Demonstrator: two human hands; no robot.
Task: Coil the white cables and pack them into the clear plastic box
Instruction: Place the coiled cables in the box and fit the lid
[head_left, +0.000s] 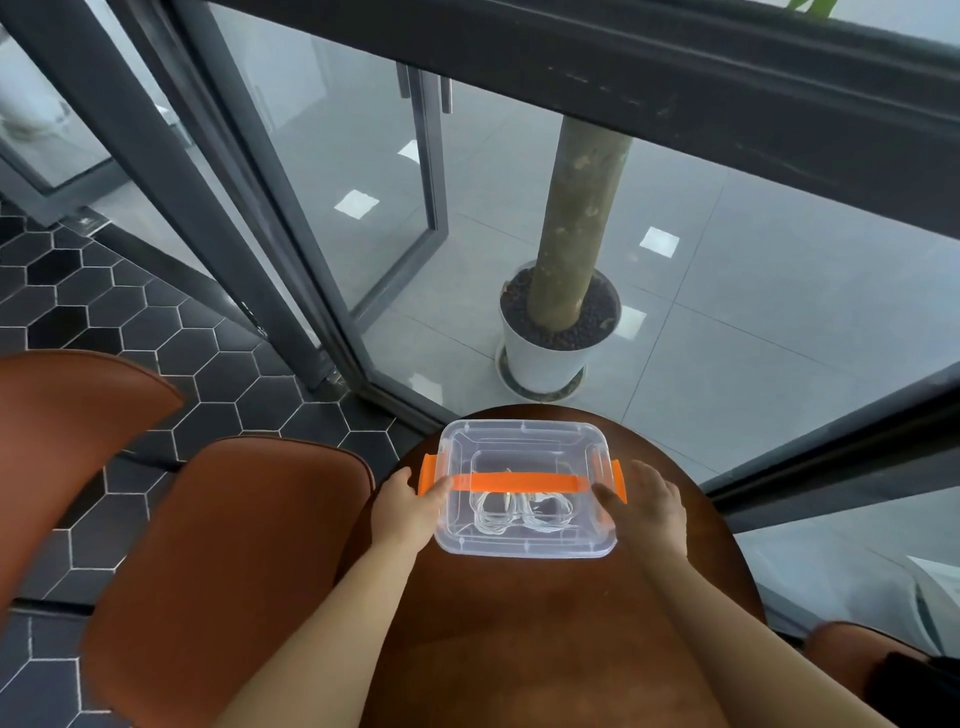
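Both hands are clamped on the clear plastic box (524, 439), one at each short end. The left grip (402, 506) has its thumb laid over the lid's edge, right by the end of the orange handle (514, 482), with the fingers against the end wall next to the left latch (427, 475). The right grip (649, 506) does the same on its side: thumb on the lid, fingers fairly straight beside the right latch (618, 478). So neither hand is spread wide, each just pinches the box's end. Whether any fingertips tuck underneath I can't tell, since the box and the backs of the hands hide that.

The box sits on the far part of a round desk (519, 649) with its lid on. The white cables (519, 512) are inside, in the near half, in two loose loops side by side. The handle strap crosses just above them and the hazy plastic blurs the plugs, so the ends are hard to make out.

The box is see-through with rounded corners and a stepped lid. The desk is dark reddish-brown, smooth, with a mottled sheen. Left of it is a brown chair (234, 545), leathery-looking and cut off by the frame. The floor tiles (104, 312) are dark hexagons with pale grout. Beyond the glass wall (363, 156) there's a white pot (540, 358) full of dark pebbles and a bare trunk — its top is cut off.
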